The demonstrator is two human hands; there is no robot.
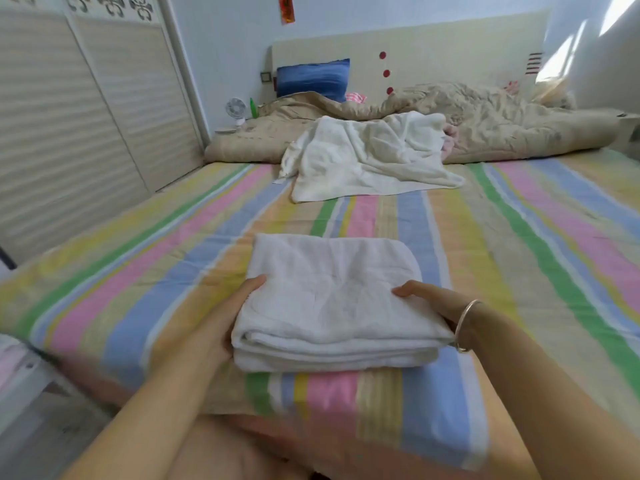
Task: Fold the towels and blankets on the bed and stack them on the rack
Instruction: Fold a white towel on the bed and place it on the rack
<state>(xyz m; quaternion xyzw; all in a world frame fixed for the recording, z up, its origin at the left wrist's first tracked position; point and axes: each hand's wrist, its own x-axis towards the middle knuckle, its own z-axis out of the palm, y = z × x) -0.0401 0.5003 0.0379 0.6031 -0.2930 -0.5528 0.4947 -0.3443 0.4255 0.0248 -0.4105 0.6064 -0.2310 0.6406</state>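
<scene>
Folded white towel [332,303]: lower centre of frame, lying on the striped sheet of the bed [519,254] near its front edge. Thick rectangle, several layers showing along the near side, edges fairly even.

Left hand [225,313] at the towel's left edge, thumb on top, fingers tucked out of sight below. Right hand [429,303] at the right edge, thumb laid on the top face, other fingers hidden under the fold. Each grip reads as closed on the towel, clamping it from both sides. Bracelet [464,323] on the right wrist.

Step, as judged: folding of this piece is done; this is the pick-up for carrying to the rack. No rack in view.

Next move calls for a level lift with both sides held evenly, so the layers don't slide apart, then a turn away from the bed to find the rack.

Left to do: crumpled white blanket [367,157], upper centre, unfolded. Behind it a rumpled beige quilt [485,123] runs across the head of the bed.

Further out: blue pillow [313,77] against the headboard; small fan [236,109] and green bottle [254,108] beside it; slatted wardrobe doors [69,116] fill the upper left.
</scene>
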